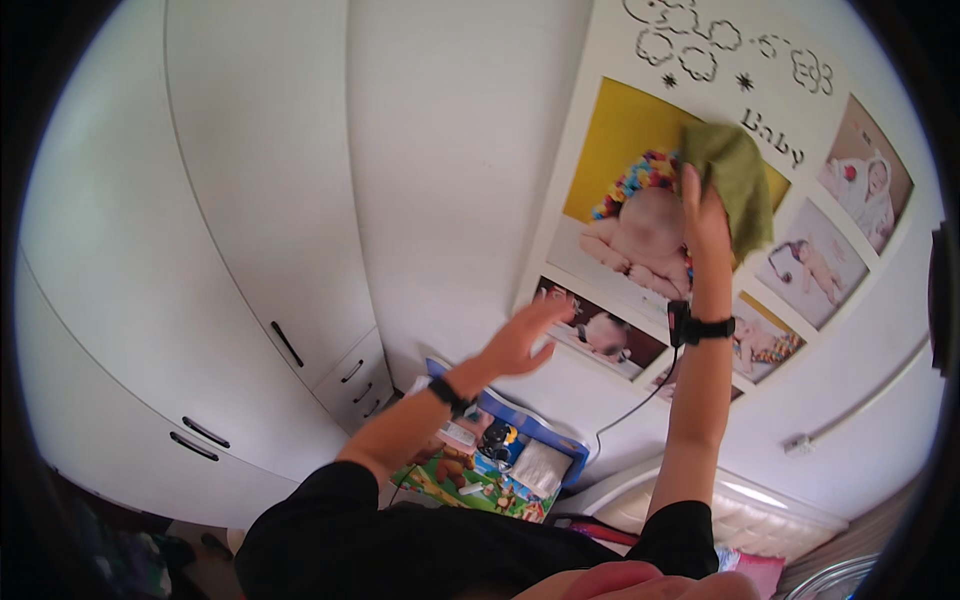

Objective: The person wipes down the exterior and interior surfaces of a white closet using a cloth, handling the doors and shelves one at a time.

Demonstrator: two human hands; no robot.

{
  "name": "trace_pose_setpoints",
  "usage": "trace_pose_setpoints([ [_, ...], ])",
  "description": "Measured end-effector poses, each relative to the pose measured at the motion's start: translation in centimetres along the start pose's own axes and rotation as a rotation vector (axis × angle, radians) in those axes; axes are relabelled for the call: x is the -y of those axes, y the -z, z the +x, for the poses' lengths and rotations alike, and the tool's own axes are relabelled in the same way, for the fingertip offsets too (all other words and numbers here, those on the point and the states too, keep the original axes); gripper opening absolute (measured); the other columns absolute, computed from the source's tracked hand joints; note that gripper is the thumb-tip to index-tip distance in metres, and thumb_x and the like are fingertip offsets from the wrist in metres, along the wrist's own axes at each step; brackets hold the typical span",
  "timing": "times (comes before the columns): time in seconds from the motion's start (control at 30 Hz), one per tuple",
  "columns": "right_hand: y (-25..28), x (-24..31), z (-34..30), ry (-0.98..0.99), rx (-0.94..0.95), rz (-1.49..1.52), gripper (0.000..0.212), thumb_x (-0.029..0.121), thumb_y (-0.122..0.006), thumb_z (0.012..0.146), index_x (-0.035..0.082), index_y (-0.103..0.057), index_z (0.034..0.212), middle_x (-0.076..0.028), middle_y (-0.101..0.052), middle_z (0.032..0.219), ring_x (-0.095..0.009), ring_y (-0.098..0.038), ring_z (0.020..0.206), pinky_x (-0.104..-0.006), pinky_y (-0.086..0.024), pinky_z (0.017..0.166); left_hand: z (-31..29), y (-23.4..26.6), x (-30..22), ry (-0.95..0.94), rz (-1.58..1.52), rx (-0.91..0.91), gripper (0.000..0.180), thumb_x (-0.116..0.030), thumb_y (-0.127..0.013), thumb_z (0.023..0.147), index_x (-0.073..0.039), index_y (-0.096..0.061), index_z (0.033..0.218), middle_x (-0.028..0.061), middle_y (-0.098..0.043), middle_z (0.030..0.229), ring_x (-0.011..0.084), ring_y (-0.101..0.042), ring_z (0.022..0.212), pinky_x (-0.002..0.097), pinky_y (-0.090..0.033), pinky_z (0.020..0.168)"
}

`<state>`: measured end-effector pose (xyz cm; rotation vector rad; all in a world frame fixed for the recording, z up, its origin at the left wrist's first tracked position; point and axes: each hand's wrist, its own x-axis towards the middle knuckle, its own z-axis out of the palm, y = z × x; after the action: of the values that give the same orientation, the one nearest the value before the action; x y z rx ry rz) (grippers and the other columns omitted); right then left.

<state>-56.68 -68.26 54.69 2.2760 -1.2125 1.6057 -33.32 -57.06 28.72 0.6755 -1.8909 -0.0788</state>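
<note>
A large white photo-collage frame (700, 105) hangs on the wall at the right, holding several baby photos and dark lettering. My right hand (706, 215) is raised high and holds a green cloth (742, 180) against the largest photo (610, 130). The cloth covers that photo's upper right part and hangs down beside my wrist; some of my fingers are hidden. Lower and to the left, my left hand (522, 338) is open with its fingers stretched out, beside the small dark photo (610, 340) at the frame's lower left. Whether its fingertips touch the frame, I cannot tell.
Tall white wardrobe doors (110, 250) with black handles fill the left. Below is a small blue-edged bed (520, 420) with a pillow and several items. A cream padded headboard (770, 510) stands lower right. A thin cable (640, 408) hangs from my right wrist device.
</note>
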Motion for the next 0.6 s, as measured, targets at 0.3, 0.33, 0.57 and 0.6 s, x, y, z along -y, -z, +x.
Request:
trace_pose_setpoints([
  [0.3,-9.2,2.0,-16.7,-0.112,-0.219,0.939,0.053,0.011,-0.063,0.099,-0.006,-0.042,0.145,-0.014,-0.052,0.144,-0.023,-0.055,0.125,-0.0362,-0.046,0.104,-22.9,4.4,-3.0,0.841,-0.525,0.166,0.045,-0.019,-0.054,0.103,-0.009,-0.050,0.147,0.0132,-0.051,0.148,0.0242,-0.050,0.135,0.0401,-0.045,0.109],
  [0.33,-11.0,5.6,-19.2,-0.092,-0.122,1.174,0.062,0.012,-0.068,0.095,-0.005,-0.039,0.148,-0.018,-0.051,0.145,-0.029,-0.055,0.127,-0.0423,-0.046,0.106,-24.3,5.9,-3.1,0.892,-0.692,0.003,0.045,-0.022,-0.052,0.104,-0.007,-0.049,0.147,0.0125,-0.051,0.148,0.0238,-0.049,0.136,0.0400,-0.042,0.111],
  [0.57,-21.6,26.2,-30.9,-0.991,0.911,2.477,0.057,0.028,-0.045,0.097,0.000,-0.046,0.146,-0.019,-0.050,0.149,-0.035,-0.046,0.138,-0.0516,-0.032,0.117,-29.8,19.8,-10.0,0.888,-1.026,-0.576,0.061,-0.045,-0.041,0.107,-0.004,-0.040,0.152,0.0125,-0.047,0.154,0.0272,-0.044,0.142,0.0436,-0.034,0.118],
  [0.6,-22.5,28.4,-31.4,-1.114,1.103,2.529,0.055,0.030,-0.044,0.098,0.000,-0.049,0.144,-0.019,-0.051,0.149,-0.035,-0.045,0.139,-0.0516,-0.032,0.118,-30.5,21.3,-11.7,0.836,-1.044,-0.656,0.061,-0.045,-0.041,0.107,-0.004,-0.040,0.152,0.0125,-0.047,0.154,0.0274,-0.044,0.142,0.0438,-0.034,0.118],
])
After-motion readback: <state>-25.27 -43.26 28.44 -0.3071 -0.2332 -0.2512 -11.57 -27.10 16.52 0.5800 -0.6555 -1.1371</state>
